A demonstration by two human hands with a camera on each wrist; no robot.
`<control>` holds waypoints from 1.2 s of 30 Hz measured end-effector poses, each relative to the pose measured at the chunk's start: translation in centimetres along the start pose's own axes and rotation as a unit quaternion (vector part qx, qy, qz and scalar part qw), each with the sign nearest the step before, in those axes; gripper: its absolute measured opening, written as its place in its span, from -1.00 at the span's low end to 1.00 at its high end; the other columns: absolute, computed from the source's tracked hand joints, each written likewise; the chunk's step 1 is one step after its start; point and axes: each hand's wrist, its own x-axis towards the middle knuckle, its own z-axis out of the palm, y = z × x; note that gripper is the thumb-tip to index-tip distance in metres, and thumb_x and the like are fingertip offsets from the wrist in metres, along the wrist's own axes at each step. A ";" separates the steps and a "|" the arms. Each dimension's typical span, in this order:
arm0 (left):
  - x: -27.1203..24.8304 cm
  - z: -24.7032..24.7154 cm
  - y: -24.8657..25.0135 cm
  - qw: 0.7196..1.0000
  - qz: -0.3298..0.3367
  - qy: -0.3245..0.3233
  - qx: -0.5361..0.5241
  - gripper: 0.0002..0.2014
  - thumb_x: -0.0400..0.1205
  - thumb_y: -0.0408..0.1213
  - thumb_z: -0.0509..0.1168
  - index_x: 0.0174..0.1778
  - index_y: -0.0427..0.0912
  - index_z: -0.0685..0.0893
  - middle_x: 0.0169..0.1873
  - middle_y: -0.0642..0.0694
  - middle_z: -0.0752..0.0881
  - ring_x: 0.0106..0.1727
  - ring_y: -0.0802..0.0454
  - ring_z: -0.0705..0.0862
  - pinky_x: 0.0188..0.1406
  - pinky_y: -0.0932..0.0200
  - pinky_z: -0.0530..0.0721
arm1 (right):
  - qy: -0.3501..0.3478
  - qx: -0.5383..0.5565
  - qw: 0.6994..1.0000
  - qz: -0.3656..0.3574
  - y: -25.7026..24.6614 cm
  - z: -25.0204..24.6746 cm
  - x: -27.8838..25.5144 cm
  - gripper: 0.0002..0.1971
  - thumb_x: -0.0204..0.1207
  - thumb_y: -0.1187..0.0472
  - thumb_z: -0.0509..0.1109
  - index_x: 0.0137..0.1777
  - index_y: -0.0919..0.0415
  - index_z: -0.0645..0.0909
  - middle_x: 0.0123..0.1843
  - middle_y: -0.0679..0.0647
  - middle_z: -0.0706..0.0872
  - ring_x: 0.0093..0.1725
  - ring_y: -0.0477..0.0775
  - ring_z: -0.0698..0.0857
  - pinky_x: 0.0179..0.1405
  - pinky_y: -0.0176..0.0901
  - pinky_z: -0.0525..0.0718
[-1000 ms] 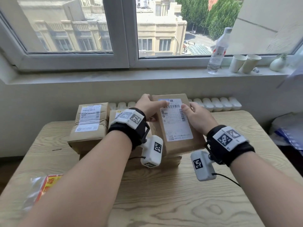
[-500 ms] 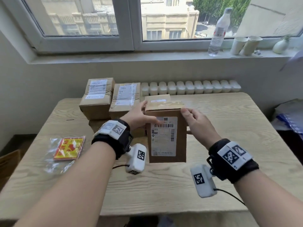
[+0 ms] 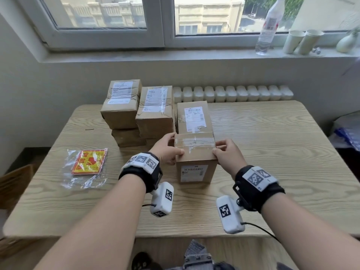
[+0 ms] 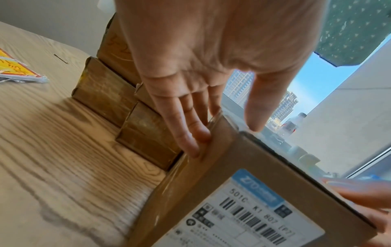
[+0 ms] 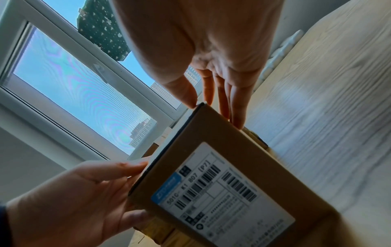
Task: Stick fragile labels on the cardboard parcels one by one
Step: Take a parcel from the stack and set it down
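A brown cardboard parcel (image 3: 195, 152) stands upright on the wooden table (image 3: 272, 152), taped end up and its shipping label facing me. My left hand (image 3: 172, 147) grips its upper left edge, fingers (image 4: 194, 147) flat down the side and thumb over the top. On the opposite edge my right hand (image 3: 222, 151) grips likewise, thumb on the top rim and fingers (image 5: 237, 117) down the side. A clear packet of red and yellow fragile labels (image 3: 89, 162) lies on the table to the left, untouched.
Several more parcels (image 3: 155, 112) are stacked at the table's back left, and one (image 3: 192, 117) lies flat just behind the held parcel. On the windowsill stand a water bottle (image 3: 267, 26) and two paper cups (image 3: 303, 40). A white radiator (image 3: 233, 93) runs behind the table.
Both hands lifted the parcel off the stack, carried it toward me and turned it upright. It now stands on the table. My head has tilted down.
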 end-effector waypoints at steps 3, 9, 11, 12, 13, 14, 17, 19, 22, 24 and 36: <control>0.1 0.0 -0.1 1.000 0.010 -0.012 0.005 -0.34 0.57 -0.40 0.39 0.58 0.02 0.34 0.51 0.03 0.44 0.27 -0.16 0.66 0.07 -0.25 0.75 | 0.013 0.011 1.000 0.014 0.4 0.2 0.0 -0.84 0.51 0.23 0.31 0.08 0.10 0.51 -0.03 0.01 0.65 0.08 0.12 0.70 0.18 0.22 0.71; 0.7 0.0 -0.3 1.000 -0.005 -0.018 0.007 -0.39 0.57 -0.36 0.39 0.54 0.01 0.39 0.41 0.01 0.54 0.13 -0.13 0.69 0.01 -0.14 0.75 | 0.042 0.008 0.998 0.039 0.3 0.5 0.0 -0.80 0.50 0.18 0.34 0.10 0.14 0.54 -0.07 -0.04 0.63 0.08 0.11 0.69 0.22 0.21 0.68; 0.8 -0.1 -0.3 1.000 -0.012 -0.021 0.020 -0.40 0.60 -0.35 0.36 0.57 -0.03 0.36 0.32 -0.01 0.56 -0.02 -0.06 0.67 -0.02 -0.08 0.74 | 0.041 -0.006 0.998 0.040 -0.1 0.5 0.0 -0.72 0.52 0.18 0.34 0.21 0.18 0.53 -0.04 -0.04 0.63 0.09 0.09 0.67 0.20 0.10 0.67; 0.8 -0.2 -0.3 0.999 -0.011 -0.022 0.025 -0.41 0.61 -0.35 0.35 0.58 -0.05 0.35 0.27 -0.02 0.56 -0.11 -0.03 0.66 -0.07 -0.04 0.74 | 0.044 -0.013 0.998 0.036 -0.4 0.6 -0.2 -0.69 0.53 0.19 0.33 0.26 0.19 0.52 0.00 -0.03 0.63 0.09 0.08 0.65 0.14 0.01 0.65; 0.9 -0.4 -0.3 0.999 -0.007 -0.022 0.027 -0.41 0.62 -0.35 0.34 0.58 -0.06 0.35 0.24 -0.03 0.56 -0.19 0.01 0.64 -0.13 0.01 0.73 | 0.055 -0.018 0.998 0.025 -0.8 0.6 -0.5 -0.68 0.54 0.20 0.33 0.28 0.19 0.51 0.06 -0.01 0.63 0.10 0.05 0.64 0.08 -0.07 0.61; 1.0 -0.6 -0.2 0.999 -0.005 -0.020 0.027 -0.42 0.63 -0.34 0.33 0.58 -0.08 0.35 0.24 -0.05 0.57 -0.25 0.04 0.64 -0.19 0.06 0.73 | 0.080 -0.024 0.997 0.000 -1.3 0.6 -0.7 -0.69 0.55 0.22 0.32 0.29 0.17 0.51 0.13 0.01 0.62 0.12 0.03 0.62 0.06 -0.11 0.58; 1.1 -2.0 -0.3 1.000 0.002 0.001 0.023 -0.47 0.65 -0.32 0.31 0.56 -0.14 0.37 0.31 -0.15 0.59 -0.29 0.09 0.66 -0.27 0.13 0.72 | 0.200 -0.040 0.969 -0.138 -3.7 1.0 -1.8 -0.79 0.55 0.32 0.29 0.15 0.16 0.62 0.10 0.02 0.69 0.05 -0.04 0.65 0.10 -0.18 0.65; 0.9 -3.6 -0.5 1.000 0.005 0.024 0.016 -0.55 0.68 -0.35 0.26 0.51 -0.17 0.44 0.28 -0.17 0.60 -0.27 0.09 0.67 -0.25 0.13 0.72 | 0.217 -0.036 0.951 -0.218 -6.0 1.9 -2.6 -0.81 0.54 0.37 0.27 -0.02 0.14 0.68 -0.08 -0.01 0.74 -0.17 -0.12 0.66 -0.14 -0.41 0.64; 0.8 -6.6 -1.5 0.997 0.003 0.072 0.016 -0.67 0.67 -0.42 0.18 0.35 -0.15 0.59 0.19 -0.13 0.65 -0.23 0.05 0.69 -0.26 0.12 0.73 | 0.160 -0.045 0.948 -0.273 -9.0 4.9 -3.5 -0.79 0.52 0.37 0.30 -0.17 0.07 0.70 -0.27 -0.07 0.74 -0.35 -0.13 0.64 -0.36 -0.43 0.56; 0.7 -8.8 -2.4 0.994 0.004 0.104 0.021 -0.71 0.65 -0.44 0.18 0.21 -0.10 0.65 0.12 -0.10 0.70 -0.23 0.04 0.71 -0.29 0.14 0.73 | 0.103 -0.067 0.956 -0.267 -10.1 7.8 -3.3 -0.80 0.50 0.34 0.30 -0.20 0.04 0.69 -0.31 -0.05 0.74 -0.37 -0.05 0.65 -0.34 -0.29 0.63; 0.6 -21.8 -12.7 0.968 -0.100 0.224 0.060 -0.73 0.57 -0.37 0.31 0.16 -0.09 0.74 0.19 -0.11 0.74 0.18 -0.12 0.71 0.25 0.05 0.65 | -0.138 -0.331 0.916 -0.181 -9.5 23.8 -1.0 -0.77 0.52 0.21 0.25 0.06 0.03 0.70 0.02 0.03 0.79 0.05 0.13 0.72 0.12 0.00 0.68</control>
